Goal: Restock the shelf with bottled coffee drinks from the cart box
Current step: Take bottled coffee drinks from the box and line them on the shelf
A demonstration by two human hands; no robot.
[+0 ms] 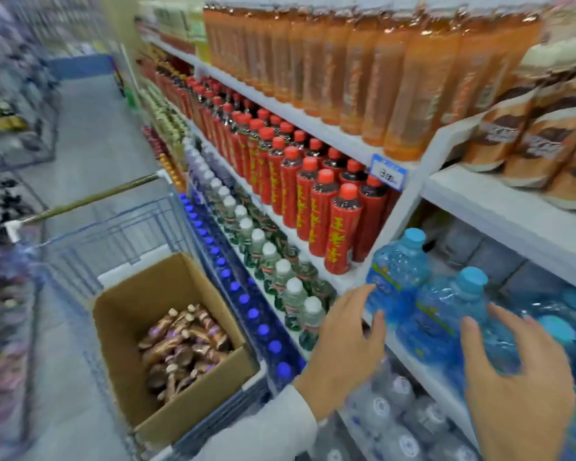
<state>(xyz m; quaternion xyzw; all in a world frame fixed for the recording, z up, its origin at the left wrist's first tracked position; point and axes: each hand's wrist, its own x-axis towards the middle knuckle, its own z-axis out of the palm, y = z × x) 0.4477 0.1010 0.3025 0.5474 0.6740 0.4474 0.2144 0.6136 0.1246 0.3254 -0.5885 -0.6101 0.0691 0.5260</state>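
Grips: left hand (pixel 343 347), right hand (pixel 519 377) both wide, empty.
Coffee bottles (pixel 183 347): lying jumbled in box (pixel 140 304), down-left of my nearer left grip.

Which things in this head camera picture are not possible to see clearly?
- Price tag, head view: digits blurred.
- Coffee bottles in the cardboard box: count unclear, box walls hide some.
- Left aisle shelves: motion blur.
- Right hand: wrist cut by bottom edge.
- Water bottles: partly behind left hand.
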